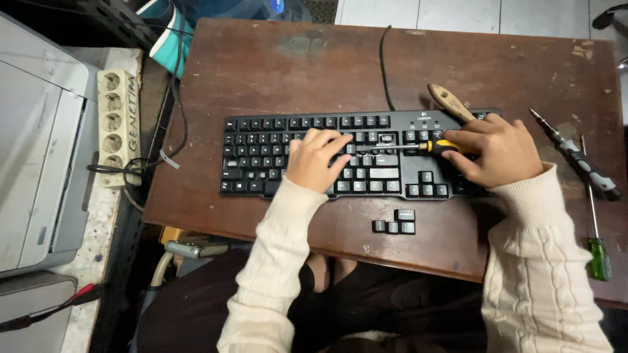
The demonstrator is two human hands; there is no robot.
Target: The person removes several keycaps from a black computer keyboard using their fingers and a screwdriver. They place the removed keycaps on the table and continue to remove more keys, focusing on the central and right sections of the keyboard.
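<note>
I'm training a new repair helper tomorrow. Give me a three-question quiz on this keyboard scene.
1. True or false: the right hand holds a yellow-handled screwdriver whose tip points at the keys of the keyboard.
2. Where do the loose keys lie?
A. on the printer
B. on the table in front of the keyboard
C. on the power strip
3. Fill in: the left hand rests on the ____.

Key:
1. True.
2. B: they sit on the brown table, near its front edge.
3. Keyboard. Two more screwdrivers, one black-handled and one green-handled, lie to the right, untouched.
</note>
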